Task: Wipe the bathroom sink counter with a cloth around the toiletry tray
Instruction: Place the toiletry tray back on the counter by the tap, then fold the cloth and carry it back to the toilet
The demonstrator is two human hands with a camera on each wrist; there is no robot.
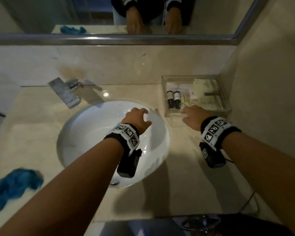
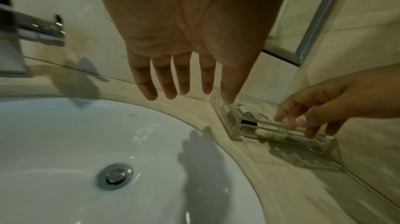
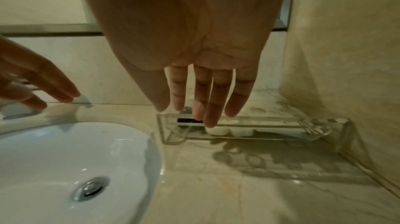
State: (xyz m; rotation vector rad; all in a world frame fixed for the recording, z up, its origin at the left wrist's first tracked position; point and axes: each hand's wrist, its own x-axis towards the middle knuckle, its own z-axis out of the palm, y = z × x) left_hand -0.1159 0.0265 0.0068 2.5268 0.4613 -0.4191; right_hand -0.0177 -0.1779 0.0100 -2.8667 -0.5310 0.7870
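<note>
A chrome faucet [image 1: 65, 92] stands at the far left of the white basin [image 1: 85, 133], its flat spout angled toward the bowl. A metal drain plug [image 2: 114, 176] sits at the basin's bottom. A metal-framed mirror [image 1: 109, 17] spans the far wall above the backsplash.

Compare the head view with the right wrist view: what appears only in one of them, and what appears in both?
Only the head view shows the blue cloth lying at the counter's left front, the two dark bottles in the tray, and the mirror.

Only the right wrist view shows the right hand's palm side, fingers straight, over the tray's near wall.

Both show the clear tray, the white sink, its drain, and the empty left hand.
</note>
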